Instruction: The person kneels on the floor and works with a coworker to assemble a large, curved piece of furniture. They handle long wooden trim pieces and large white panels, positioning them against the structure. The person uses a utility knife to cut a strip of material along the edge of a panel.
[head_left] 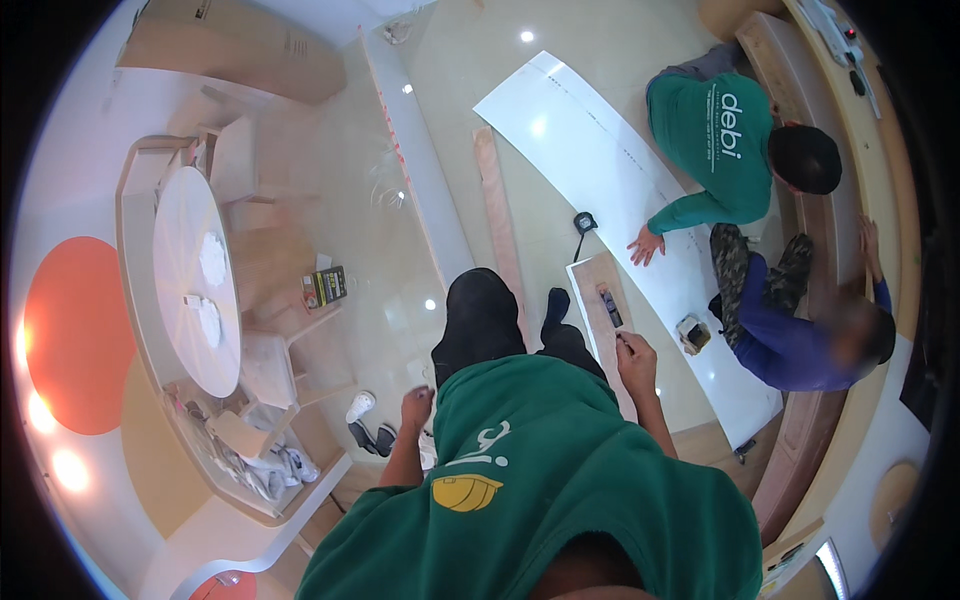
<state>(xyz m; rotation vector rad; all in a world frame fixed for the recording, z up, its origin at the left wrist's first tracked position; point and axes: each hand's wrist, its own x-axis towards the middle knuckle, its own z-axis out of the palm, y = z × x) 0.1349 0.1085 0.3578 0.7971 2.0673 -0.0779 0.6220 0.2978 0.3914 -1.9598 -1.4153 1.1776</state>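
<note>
My right hand (636, 366) is closed, fingers pinched together over a narrow brown-faced board (597, 272) with a white edge. Whatever it grips is too small to make out. Just beyond its fingertips, a dark handheld tool (610, 307), its kind unclear, lies on that board. My left hand (417, 408) hangs beside my left leg with curled fingers, and I cannot see whether it holds anything. A black tape measure (585, 222) rests between the board and a long white panel (570, 115) with marks along it.
A person in green (700, 145) presses one hand on the white panel; another in purple (800, 340) sits by it. A small open container (692, 334) stands on the panel. Left are a low partition (420, 150), a round table (180, 290), chairs (268, 368) and shoes (362, 406).
</note>
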